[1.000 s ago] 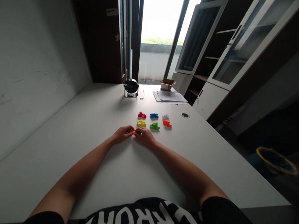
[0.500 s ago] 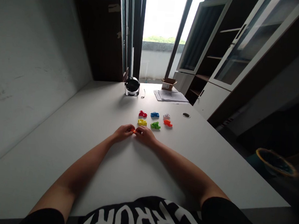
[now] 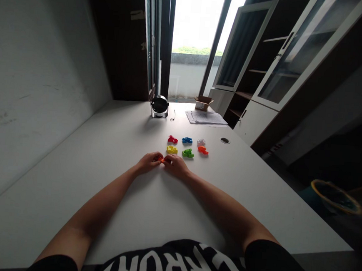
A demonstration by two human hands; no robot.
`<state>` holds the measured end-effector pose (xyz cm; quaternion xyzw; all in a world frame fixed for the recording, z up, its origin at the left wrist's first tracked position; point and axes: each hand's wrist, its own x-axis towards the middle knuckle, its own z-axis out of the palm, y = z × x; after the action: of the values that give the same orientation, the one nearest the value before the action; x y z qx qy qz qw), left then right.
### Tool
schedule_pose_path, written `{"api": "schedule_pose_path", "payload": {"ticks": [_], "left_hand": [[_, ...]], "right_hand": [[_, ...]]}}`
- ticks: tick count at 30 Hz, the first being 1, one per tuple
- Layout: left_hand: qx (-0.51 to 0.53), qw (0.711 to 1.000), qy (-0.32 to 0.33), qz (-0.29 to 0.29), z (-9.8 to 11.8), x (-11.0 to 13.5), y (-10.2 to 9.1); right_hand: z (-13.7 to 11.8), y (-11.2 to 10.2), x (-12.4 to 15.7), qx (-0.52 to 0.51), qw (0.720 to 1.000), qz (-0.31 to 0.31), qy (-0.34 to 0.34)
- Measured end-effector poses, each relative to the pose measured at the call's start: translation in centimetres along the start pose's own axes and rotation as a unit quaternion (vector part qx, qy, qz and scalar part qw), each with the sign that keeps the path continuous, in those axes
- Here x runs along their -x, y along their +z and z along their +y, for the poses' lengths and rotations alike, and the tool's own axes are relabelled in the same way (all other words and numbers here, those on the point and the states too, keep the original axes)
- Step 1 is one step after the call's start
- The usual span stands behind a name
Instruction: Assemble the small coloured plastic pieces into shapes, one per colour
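Note:
Between my fingertips is a small orange plastic piece point(image 3: 162, 160), mostly hidden by the fingers. My left hand point(image 3: 149, 162) is closed on its left side, and my right hand point(image 3: 175, 165) pinches it from the right. Just beyond the hands, small plastic toys lie in two rows. The nearer row has a yellow toy point(image 3: 172, 150), a green toy point(image 3: 188, 153) and an orange toy point(image 3: 203, 150). Behind them are a red toy point(image 3: 172, 139), a blue toy point(image 3: 187, 140) and a white toy point(image 3: 201, 142). Some look like little vehicles.
The white table point(image 3: 121, 139) runs from my body to the window. A round black device point(image 3: 160, 106), papers point(image 3: 205, 118) and an opened cardboard box point(image 3: 203, 103) stand at its far end. A cable hole point(image 3: 225, 140) is at the right. A wastebasket point(image 3: 335, 197) stands beyond the right edge.
Both hands stay almost in place around the orange piece. The whole view has shifted slightly; the toys lie as before.

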<state>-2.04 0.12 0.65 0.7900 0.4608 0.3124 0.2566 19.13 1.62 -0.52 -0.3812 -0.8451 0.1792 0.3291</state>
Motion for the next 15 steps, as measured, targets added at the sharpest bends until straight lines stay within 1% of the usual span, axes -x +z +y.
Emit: {"api": "schedule_pose_path", "payload": {"ticks": [8, 15], "left_hand": [[0.000, 1.000, -0.003, 0.003, 0.08, 0.04, 0.01], [-0.003, 1.000, -0.003, 0.000, 0.16, -0.02, -0.05]], "right_hand": [[-0.35, -0.14, 0.06, 0.008, 1.000, 0.004, 0.014], [-0.15, -0.07, 0.12, 0.011, 1.000, 0.004, 0.015]]}}
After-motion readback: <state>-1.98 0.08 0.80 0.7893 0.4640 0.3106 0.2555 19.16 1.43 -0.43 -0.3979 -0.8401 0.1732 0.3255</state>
